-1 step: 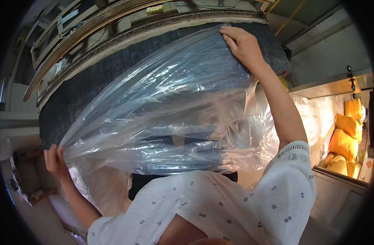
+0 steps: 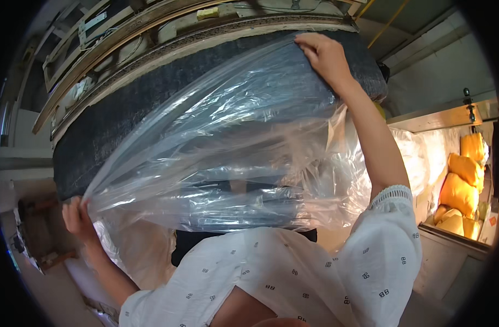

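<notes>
A wide sheet of clear plastic film [image 2: 233,125] stretches between my hands, creased and shiny, over a dark worktop [image 2: 91,144]. My left hand [image 2: 79,219] pinches its near left corner, just off the worktop's left end. At the far right, my right hand [image 2: 327,61] grips the sheet's far edge between thumb and fingers, close to the back of the worktop. The film's far edge runs in a taut slanting line from one hand to the other. Nearer to me, loose folds hang over the worktop's front edge and across my lap.
Behind the worktop runs a long rail [image 2: 206,35] with wooden bars, and a small yellow block [image 2: 208,13] sits beyond it. More clear film [image 2: 418,158] lies brightly lit at the right. Yellow bundles [image 2: 459,193] are stacked past it. A brown frame [image 2: 42,212] stands at the left.
My left hand has shifted slightly to the right and toward me with the film's corner. The film's slanting edge has moved a little; my right hand stays nearly in place.
</notes>
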`<move>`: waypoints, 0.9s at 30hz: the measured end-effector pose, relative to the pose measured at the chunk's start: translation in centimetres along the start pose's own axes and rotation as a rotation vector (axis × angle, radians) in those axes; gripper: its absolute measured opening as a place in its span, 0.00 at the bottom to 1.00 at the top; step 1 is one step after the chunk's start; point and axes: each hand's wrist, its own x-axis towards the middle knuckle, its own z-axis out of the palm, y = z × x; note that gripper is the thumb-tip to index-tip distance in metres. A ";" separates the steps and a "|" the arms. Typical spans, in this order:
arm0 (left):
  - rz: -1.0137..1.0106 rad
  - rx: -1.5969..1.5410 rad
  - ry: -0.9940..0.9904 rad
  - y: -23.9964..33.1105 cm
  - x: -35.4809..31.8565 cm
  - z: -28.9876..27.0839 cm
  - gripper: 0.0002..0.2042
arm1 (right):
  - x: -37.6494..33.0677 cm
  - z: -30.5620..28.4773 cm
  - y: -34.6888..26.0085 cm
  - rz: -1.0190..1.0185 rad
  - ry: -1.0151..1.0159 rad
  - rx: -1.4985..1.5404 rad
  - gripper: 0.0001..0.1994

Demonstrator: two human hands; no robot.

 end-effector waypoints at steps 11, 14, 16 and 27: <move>-0.951 -0.614 0.013 2.8 -1.4 0.8 0.12 | 4.0 -1.3 2.9 0.369 0.007 0.718 0.09; -1.091 -1.079 0.323 0.5 3.7 2.9 0.17 | 5.6 -1.4 2.0 0.409 0.074 0.961 0.09; -1.170 -0.920 0.341 0.0 7.3 5.0 0.17 | 6.3 -0.5 0.4 0.570 0.489 0.987 0.09; -0.833 -0.798 0.152 -1.8 16.4 18.3 0.15 | 4.3 3.5 5.8 0.591 0.431 0.143 0.08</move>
